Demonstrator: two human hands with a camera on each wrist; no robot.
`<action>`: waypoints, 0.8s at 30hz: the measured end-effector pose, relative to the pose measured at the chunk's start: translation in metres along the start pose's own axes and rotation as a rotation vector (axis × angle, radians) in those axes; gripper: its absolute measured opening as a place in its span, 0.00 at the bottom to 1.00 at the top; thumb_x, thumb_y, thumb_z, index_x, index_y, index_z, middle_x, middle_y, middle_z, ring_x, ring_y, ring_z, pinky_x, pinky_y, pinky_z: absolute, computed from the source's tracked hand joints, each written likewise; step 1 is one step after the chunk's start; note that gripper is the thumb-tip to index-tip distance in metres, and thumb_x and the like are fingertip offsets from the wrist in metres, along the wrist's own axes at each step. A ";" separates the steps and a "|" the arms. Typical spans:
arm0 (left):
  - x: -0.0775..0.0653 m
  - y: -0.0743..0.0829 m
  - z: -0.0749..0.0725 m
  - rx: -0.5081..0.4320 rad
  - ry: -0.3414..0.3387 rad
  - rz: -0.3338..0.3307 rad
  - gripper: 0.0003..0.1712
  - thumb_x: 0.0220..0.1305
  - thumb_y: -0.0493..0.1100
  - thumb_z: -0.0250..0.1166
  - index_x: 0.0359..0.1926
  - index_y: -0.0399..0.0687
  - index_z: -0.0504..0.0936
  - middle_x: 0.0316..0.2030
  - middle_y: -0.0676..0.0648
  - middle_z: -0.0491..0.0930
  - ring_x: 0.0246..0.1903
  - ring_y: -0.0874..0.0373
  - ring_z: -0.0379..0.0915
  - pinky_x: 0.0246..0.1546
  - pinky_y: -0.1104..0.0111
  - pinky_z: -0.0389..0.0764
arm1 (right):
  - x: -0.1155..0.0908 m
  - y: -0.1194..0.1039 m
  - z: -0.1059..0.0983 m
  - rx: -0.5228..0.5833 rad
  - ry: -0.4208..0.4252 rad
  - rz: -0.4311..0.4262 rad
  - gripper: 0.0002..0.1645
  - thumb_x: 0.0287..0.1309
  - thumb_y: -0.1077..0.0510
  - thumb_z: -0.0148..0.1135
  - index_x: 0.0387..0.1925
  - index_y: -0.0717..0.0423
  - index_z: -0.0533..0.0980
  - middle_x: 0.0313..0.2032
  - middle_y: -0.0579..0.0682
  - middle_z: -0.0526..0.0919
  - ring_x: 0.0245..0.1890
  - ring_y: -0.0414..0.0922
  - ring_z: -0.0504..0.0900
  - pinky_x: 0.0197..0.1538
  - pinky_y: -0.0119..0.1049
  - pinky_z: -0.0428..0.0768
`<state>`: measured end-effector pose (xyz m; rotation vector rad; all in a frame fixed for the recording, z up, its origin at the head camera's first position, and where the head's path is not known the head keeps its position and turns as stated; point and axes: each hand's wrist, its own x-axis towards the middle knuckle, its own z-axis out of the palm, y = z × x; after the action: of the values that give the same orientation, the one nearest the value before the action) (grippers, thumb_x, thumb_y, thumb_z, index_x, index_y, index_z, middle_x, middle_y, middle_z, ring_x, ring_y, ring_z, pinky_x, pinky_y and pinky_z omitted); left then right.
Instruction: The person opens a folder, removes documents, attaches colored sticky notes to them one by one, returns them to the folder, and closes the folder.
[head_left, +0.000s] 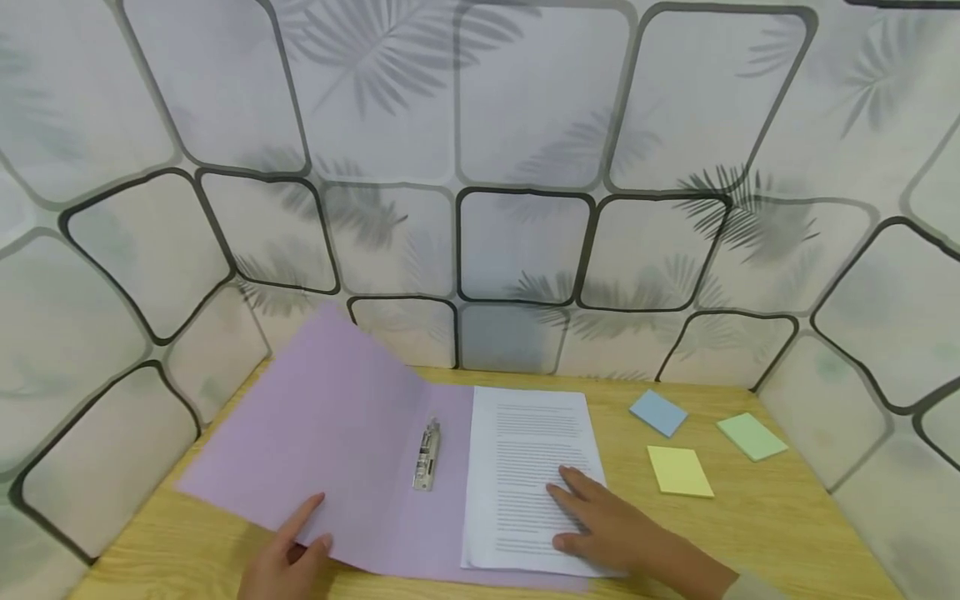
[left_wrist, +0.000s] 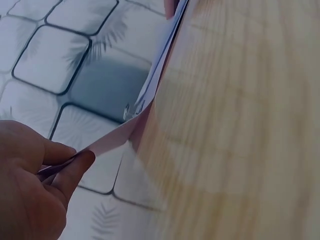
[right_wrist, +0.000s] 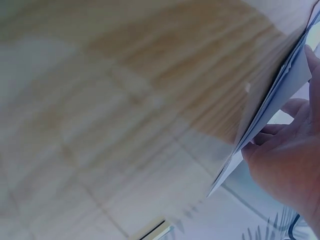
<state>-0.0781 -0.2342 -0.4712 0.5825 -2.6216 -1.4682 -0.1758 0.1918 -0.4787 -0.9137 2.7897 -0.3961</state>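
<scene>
Seemingly, cover handling is under way: the left hand [head_left: 283, 554] pinches the raised cover of the purple folder [head_left: 315, 417], the right hand [head_left: 607, 521] resting spread on printed sheets [head_left: 525, 450] inside. Turning the cover likely calls for steady sheets. Rightward, a strip of table [head_left: 624, 450] precedes yellow notes [head_left: 679, 472]; the folder's far edge lies near the wall [head_left: 517, 333].

Soft even light, bluish wrist views, glare on tabletop [left_wrist: 240, 125]

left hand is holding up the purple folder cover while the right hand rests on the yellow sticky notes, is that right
Not quite: in the head view, the right hand rests on the printed sheets; the yellow sticky notes lie apart from it. The left hand does hold up the purple folder cover.
</scene>
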 end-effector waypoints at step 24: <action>0.059 -0.037 -0.100 0.244 0.152 0.214 0.31 0.74 0.42 0.59 0.74 0.45 0.65 0.33 0.38 0.81 0.21 0.67 0.64 0.19 0.70 0.70 | -0.014 0.000 -0.008 0.000 -0.006 0.011 0.48 0.67 0.27 0.50 0.75 0.53 0.62 0.77 0.62 0.56 0.76 0.62 0.57 0.71 0.63 0.63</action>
<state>-0.0965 -0.3537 -0.4546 0.3977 -2.6617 -1.0124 -0.1667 0.2023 -0.4697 -0.8980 2.7876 -0.3911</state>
